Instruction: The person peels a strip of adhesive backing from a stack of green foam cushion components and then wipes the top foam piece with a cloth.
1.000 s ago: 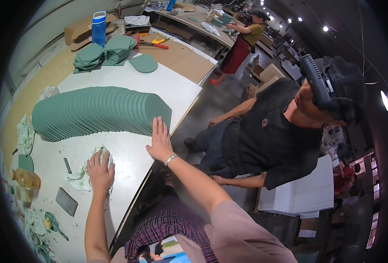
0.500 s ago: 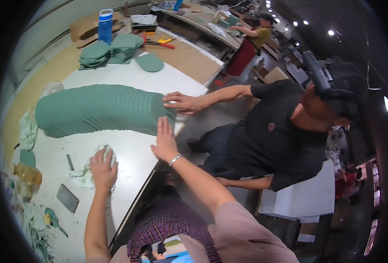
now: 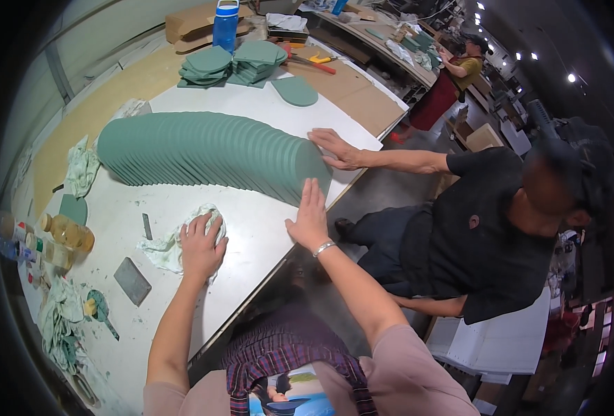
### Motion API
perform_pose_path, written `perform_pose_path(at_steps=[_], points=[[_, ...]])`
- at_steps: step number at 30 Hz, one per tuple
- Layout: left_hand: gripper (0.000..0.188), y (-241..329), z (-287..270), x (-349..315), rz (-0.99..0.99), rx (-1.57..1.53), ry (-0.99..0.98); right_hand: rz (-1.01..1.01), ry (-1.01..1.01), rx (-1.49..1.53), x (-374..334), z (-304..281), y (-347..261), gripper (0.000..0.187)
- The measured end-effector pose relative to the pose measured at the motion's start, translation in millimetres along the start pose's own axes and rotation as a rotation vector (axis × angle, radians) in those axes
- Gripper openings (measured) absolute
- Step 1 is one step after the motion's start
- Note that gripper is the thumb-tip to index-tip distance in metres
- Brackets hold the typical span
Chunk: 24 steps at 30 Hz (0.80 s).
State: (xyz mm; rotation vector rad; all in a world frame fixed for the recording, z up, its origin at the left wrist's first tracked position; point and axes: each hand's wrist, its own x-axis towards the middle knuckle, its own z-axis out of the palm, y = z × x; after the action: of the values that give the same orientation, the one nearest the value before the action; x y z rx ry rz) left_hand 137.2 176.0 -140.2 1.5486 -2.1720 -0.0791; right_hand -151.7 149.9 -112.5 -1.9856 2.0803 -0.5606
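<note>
A long leaning row of green rounded sheets [image 3: 203,149] lies across the white table. My right hand [image 3: 309,216], fingers stretched, rests its fingertips against the row's lower right end. My left hand [image 3: 203,244] lies with spread fingers on a crumpled pale cloth [image 3: 165,254] in front of the row. Across the table corner, a co-worker in a black shirt rests a hand [image 3: 337,149] on the same right end of the row.
Beside the cloth lie a grey block [image 3: 133,281] and a thin dark strip [image 3: 146,227]. Amber bottles [image 3: 71,232] and stained rags [image 3: 61,315] sit at left. Behind are stacked green pieces [image 3: 257,62], a blue bottle [image 3: 225,28] and pliers [image 3: 314,64]. The table edge [image 3: 265,277] runs close by.
The whole scene has shifted rightward in view as my head turned. Both my hands stay in place, on the cloth and at the row's end. The co-worker's hand still touches the row.
</note>
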Motion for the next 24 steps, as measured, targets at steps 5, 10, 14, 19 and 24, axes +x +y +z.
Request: perform_pose_path(at_steps=[5,10,14,19,24], points=[[0.053,-1.1,1.9,0.0,0.005,-0.003,0.01,-0.029,0.025,-0.031,-0.3,0.0,1.2,0.116],[0.052,-1.2,2.2,-0.6,0.008,-0.003,0.014,-0.023,0.021,-0.031,-0.8,-0.6,-0.2,0.116],[0.052,1.7,1.3,0.2,-0.002,-0.004,0.012,-0.015,0.021,-0.035,-1.6,0.2,1.9,0.116],[0.053,0.9,1.1,0.0,-0.009,-0.018,0.008,-0.002,0.001,-0.024,-1.3,-1.8,-1.6,0.116],[0.053,1.1,1.9,2.2,-0.015,-0.013,0.004,-0.007,0.006,-0.026,0.7,-1.4,0.1,0.116]])
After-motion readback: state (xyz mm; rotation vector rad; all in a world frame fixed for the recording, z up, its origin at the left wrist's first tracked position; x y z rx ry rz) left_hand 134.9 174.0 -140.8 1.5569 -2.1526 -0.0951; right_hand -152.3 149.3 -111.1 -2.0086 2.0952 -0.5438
